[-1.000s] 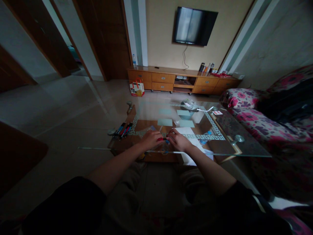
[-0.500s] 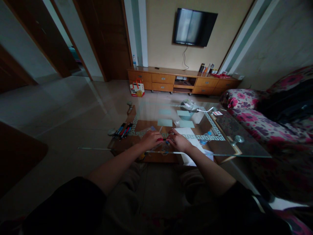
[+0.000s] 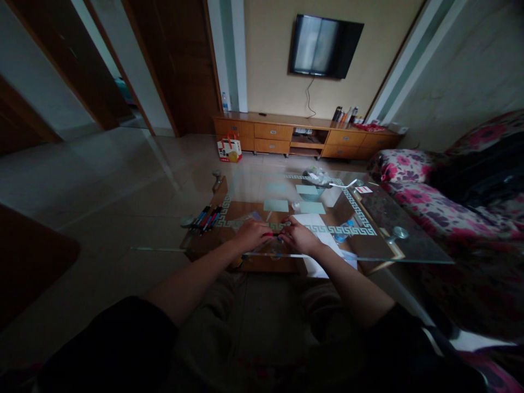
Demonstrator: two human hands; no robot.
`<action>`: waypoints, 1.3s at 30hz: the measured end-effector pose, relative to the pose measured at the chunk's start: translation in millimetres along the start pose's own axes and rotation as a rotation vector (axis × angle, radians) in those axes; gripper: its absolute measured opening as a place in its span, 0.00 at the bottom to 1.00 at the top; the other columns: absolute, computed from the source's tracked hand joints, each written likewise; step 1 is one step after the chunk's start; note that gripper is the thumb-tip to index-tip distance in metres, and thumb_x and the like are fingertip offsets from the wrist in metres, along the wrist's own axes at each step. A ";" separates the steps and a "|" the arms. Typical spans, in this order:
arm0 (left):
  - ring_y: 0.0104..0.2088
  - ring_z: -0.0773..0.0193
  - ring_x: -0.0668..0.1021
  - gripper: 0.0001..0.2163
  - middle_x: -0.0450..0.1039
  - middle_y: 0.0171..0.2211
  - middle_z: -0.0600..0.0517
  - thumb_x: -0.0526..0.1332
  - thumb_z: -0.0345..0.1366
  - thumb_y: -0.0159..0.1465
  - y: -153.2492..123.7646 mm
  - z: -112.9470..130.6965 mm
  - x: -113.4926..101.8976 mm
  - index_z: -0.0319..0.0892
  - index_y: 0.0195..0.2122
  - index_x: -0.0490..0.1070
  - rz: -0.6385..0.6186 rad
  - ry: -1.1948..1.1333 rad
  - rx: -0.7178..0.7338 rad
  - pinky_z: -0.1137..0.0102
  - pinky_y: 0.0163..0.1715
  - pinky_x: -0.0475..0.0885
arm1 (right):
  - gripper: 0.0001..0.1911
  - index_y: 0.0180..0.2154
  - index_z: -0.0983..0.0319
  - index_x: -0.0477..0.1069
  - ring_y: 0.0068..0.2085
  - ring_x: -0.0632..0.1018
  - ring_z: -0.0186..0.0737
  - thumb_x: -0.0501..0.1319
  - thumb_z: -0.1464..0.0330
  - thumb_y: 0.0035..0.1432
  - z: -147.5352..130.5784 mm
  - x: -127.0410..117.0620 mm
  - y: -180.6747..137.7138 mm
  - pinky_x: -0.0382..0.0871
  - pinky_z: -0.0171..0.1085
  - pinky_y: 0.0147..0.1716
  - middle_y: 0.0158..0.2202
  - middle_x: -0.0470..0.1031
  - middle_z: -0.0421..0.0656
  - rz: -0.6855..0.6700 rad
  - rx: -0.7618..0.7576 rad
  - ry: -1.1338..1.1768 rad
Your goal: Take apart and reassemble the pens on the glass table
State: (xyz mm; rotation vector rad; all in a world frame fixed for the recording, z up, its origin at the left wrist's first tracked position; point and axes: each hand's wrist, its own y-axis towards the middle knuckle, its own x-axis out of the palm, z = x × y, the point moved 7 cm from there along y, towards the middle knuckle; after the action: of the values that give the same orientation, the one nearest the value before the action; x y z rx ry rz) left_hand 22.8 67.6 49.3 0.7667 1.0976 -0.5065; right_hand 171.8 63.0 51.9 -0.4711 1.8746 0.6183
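Note:
My left hand (image 3: 251, 234) and my right hand (image 3: 299, 236) meet over the near edge of a glass coffee table (image 3: 405, 251). Both are closed in a pinch on a small red pen (image 3: 272, 234) held between them. A white sheet of paper (image 3: 317, 225) lies just right of my right hand. Several pens (image 3: 207, 218) lie in a bunch on the glass to the left of my left hand. Three pale green note cards (image 3: 276, 205) rest farther back on the table.
A floral sofa (image 3: 442, 207) runs along the right. A wooden TV cabinet (image 3: 303, 136) with a wall television (image 3: 325, 45) stands at the back, with a red and white bag (image 3: 229, 148) on the floor beside it. Tiled floor (image 3: 102, 185) lies to the left.

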 end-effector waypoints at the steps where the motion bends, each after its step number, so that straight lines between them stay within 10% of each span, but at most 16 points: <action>1: 0.37 0.61 0.77 0.11 0.77 0.33 0.49 0.60 0.42 0.67 -0.2 0.1 -0.4 0.44 0.39 0.79 0.000 -0.001 -0.004 0.69 0.40 0.65 | 0.10 0.41 0.61 0.76 0.49 0.75 0.41 0.59 0.63 0.64 -0.3 -0.1 0.2 0.69 0.37 0.51 0.54 0.65 0.48 -0.002 -0.002 0.000; 39: 0.37 0.62 0.78 0.13 0.78 0.34 0.50 0.55 0.43 0.70 -1.1 -6.5 9.6 0.46 0.43 0.78 -0.023 -0.005 -0.005 0.69 0.40 0.65 | 0.08 0.40 0.62 0.76 0.49 0.77 0.42 0.61 0.65 0.63 -4.9 -5.6 -0.1 0.71 0.39 0.52 0.59 0.63 0.50 -0.003 0.032 -0.033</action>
State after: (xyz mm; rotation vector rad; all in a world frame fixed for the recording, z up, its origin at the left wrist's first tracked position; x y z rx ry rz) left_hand 21.9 71.9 38.6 0.7488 1.1041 -0.5245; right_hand 170.3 60.1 58.5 -0.4405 1.8496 0.5901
